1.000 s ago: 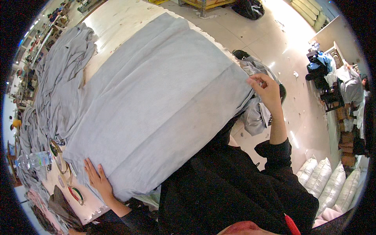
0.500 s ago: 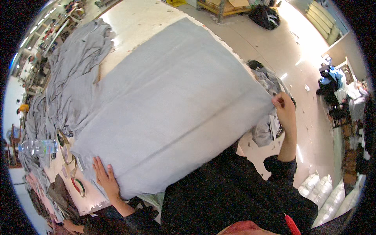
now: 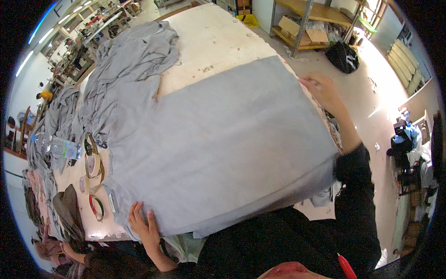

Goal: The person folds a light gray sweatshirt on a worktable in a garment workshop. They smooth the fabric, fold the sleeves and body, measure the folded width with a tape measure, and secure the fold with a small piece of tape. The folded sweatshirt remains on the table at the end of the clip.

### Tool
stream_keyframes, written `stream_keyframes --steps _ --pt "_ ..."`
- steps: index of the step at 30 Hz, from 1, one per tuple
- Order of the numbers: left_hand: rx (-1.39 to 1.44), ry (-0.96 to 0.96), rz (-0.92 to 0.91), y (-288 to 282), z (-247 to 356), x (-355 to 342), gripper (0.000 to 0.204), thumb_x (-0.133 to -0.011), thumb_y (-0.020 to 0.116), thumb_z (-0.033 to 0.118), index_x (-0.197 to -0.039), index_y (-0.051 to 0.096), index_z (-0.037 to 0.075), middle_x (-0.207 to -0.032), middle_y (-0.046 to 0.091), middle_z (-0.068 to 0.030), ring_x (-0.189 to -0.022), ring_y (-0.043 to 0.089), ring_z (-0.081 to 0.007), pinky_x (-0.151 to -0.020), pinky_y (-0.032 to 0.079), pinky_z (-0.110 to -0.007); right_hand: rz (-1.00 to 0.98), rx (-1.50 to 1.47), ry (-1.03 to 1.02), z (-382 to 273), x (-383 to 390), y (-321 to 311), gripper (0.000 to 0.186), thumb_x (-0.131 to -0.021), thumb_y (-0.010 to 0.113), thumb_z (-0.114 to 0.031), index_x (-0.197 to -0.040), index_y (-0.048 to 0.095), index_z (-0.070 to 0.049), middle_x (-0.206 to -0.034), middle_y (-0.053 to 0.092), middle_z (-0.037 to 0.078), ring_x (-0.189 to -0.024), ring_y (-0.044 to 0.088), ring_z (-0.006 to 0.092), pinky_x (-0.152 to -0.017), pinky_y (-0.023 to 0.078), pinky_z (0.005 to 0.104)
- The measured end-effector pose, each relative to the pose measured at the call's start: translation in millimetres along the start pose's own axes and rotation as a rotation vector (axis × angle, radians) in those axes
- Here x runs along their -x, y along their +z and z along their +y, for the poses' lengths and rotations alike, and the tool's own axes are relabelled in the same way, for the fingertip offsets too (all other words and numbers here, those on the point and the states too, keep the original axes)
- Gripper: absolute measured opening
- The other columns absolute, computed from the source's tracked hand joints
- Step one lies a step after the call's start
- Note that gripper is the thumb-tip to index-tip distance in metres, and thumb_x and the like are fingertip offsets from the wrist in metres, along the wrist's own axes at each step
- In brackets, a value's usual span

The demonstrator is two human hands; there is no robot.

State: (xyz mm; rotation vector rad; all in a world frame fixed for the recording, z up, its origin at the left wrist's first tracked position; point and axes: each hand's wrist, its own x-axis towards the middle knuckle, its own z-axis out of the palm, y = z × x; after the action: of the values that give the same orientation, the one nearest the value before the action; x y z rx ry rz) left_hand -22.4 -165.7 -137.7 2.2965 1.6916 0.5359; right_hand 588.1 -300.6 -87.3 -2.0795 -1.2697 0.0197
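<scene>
A smooth pale grey fabric piece [image 3: 223, 135] lies over the light tabletop [image 3: 209, 32]. My left hand [image 3: 144, 225] rests open on its lower left part, fingers spread. My right hand [image 3: 320, 93] is raised at the fabric's right edge, fingers bent and smeared by motion; whether they hold the edge is unclear. Crumpled grey fabric [image 3: 127, 56] covers the table's left side. Looped tape rolls [image 3: 94, 162] and a clear plastic bottle [image 3: 65, 149] lie left of the smooth piece.
A co-worker's hand [image 3: 69, 251] shows at lower left, beside brown cloth [image 3: 65, 209]. Metal shelving [image 3: 316, 14] with cardboard, a black bag [image 3: 341, 58] and garment piles [image 3: 404, 139] stand beyond the right edge. Distant people [image 3: 74, 51] are at tables at upper left.
My right hand has moved up along the fabric's right edge. The view has shifted, showing more of the table's far end and shelving. My left hand stays on the fabric.
</scene>
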Motion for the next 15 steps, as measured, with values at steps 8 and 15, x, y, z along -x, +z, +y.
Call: stream_keyframes --steps 8,15 --pt "0.015 0.014 0.162 13 -5 -2 0.033 -0.091 0.06 0.025 -0.118 0.06 0.006 -0.13 0.053 -0.0152 -0.125 0.041 -0.0351 -0.108 0.027 -0.048 -0.112 0.087 -0.193 68 -165 94 0.013 -0.083 0.072 -0.017 -0.093 0.074 -0.01 -0.112 0.069 0.007 -0.105 0.06 0.0245 -0.095 0.044 0.0374" --pt "0.02 0.034 0.163 10 -4 -3 0.033 -0.09 0.061 0.025 -0.117 0.06 0.006 -0.129 0.054 -0.0155 -0.122 0.043 -0.0359 -0.106 0.029 -0.048 0.018 0.332 -0.083 69 -195 114 0.017 -0.089 0.061 -0.023 -0.089 0.071 -0.009 -0.097 0.071 0.009 -0.103 0.061 0.0249 -0.087 0.045 0.0362"
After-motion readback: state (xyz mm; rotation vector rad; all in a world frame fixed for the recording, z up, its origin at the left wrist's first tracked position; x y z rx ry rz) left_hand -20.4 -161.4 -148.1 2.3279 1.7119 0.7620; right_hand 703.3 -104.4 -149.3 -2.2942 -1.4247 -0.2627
